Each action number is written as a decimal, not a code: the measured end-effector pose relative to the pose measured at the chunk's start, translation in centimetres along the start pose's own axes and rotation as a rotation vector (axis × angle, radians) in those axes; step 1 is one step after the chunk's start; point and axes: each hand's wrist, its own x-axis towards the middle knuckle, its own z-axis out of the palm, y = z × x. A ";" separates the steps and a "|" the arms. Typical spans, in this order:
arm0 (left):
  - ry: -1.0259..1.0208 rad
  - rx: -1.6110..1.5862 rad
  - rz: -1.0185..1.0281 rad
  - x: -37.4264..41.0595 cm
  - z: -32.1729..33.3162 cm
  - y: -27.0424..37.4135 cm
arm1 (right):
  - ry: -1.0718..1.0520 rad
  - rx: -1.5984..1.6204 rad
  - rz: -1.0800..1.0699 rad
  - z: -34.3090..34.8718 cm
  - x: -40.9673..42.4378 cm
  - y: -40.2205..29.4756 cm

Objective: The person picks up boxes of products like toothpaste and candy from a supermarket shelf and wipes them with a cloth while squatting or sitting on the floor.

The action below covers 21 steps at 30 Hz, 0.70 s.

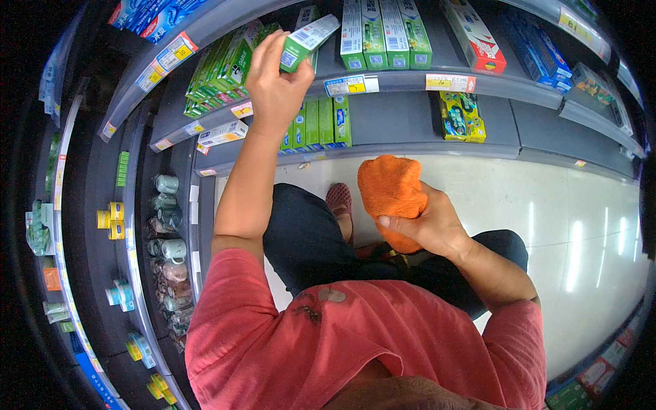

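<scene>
My left hand [279,84] grips the near end of a green and white toothpaste box [310,41], held tilted over the middle shelf. To its right, several similar green and white boxes [387,38] lie side by side on that shelf. Stacked green boxes [225,66] are to its left. My right hand [430,220] is closed around a folded orange cloth [392,189], held above the floor in front of the lower shelf.
A red and white box [474,38] and blue boxes [543,48] lie farther right. Below, the lower shelf [394,123] holds upright green boxes [320,123] and a yellow-green box [461,118]. The price-tagged shelf edge [389,84] runs before me. Mugs [174,250] stand on the left shelving.
</scene>
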 end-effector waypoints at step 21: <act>-0.481 0.113 0.089 -3.4 -3.0 0.5 | 0.127 0.221 -0.074 -1.0 1.3 -0.6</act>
